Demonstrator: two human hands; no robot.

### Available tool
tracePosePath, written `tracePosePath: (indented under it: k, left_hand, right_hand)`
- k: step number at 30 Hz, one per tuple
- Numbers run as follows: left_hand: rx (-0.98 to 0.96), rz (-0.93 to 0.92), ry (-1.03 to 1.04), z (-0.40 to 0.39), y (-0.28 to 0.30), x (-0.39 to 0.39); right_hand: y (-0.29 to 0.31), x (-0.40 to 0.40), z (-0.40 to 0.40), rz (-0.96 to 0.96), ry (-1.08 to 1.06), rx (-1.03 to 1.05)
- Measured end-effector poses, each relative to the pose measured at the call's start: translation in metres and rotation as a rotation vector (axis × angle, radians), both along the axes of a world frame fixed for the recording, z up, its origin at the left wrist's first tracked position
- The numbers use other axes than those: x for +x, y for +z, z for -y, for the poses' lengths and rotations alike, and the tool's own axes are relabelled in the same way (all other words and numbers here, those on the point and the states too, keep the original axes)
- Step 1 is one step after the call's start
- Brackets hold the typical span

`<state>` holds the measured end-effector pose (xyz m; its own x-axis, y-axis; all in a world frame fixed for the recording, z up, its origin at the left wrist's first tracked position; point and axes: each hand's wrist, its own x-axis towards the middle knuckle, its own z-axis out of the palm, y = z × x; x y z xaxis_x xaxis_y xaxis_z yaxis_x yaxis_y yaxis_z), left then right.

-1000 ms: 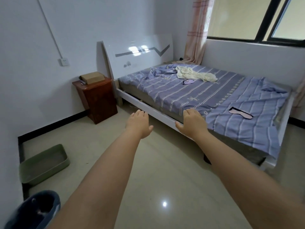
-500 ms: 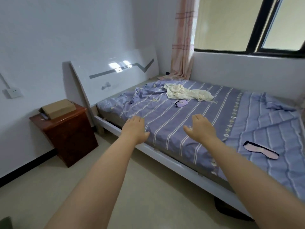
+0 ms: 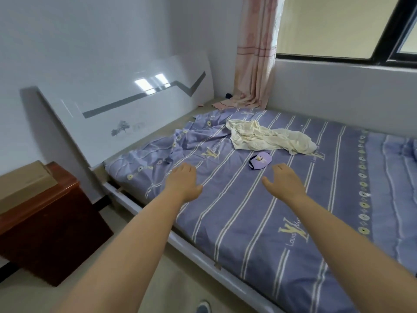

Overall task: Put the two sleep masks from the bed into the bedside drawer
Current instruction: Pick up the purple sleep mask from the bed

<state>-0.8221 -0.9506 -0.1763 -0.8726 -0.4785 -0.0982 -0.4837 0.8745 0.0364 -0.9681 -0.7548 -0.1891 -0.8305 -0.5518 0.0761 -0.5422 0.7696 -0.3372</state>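
Note:
A small purple sleep mask [image 3: 260, 161] lies on the striped purple bed sheet [image 3: 237, 218], just below a crumpled cream cloth. My right hand [image 3: 284, 181] hovers open over the sheet, a little below and right of the mask, not touching it. My left hand [image 3: 184, 182] is open too, held over the sheet further left. The reddish-brown bedside cabinet [image 3: 45, 227] stands at the left, its drawer front not visible. The pink sleep mask is out of view.
A cardboard box [image 3: 22, 181] rests on the cabinet top. A cream cloth [image 3: 268, 136] lies bunched near the head of the bed. The white headboard [image 3: 126, 114] leans against the wall. A pink curtain [image 3: 255, 53] hangs by the window.
I have moved closer to the bed and both hands have reached forward over the sheet toward the purple mask. The pink mask has left the view on the right.

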Motion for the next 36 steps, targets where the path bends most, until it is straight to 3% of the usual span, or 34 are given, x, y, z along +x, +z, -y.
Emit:
tracePosePath:
  k: [10,18,27,33,36]
  left_hand:
    - [0.098,0.155,-0.136,0.13,-0.094,-0.241]
    - [0.138,0.175,-0.197,0.166,-0.25,-0.357]
    - [0.279,0.203,-0.241,0.19,-0.429,-0.41]
    - [0.265,0.001,-0.324,0.196,-0.449,-0.403]
    - [0.283,0.022,-0.321,0.196,-0.446,-0.406]
  right_hand:
    - [-0.1,-0.202,0.1,0.231,-0.182,0.132]
    - [-0.234,-0.323,0.158,0.318,-0.18,0.2]
    - [-0.382,-0.409,0.231,0.139,-0.184,0.172]
    - [-0.416,-0.438,0.249,0.003,-0.321,0.232]
    - [-0.409,-0.442,0.245,0.01,-0.355,0.149]
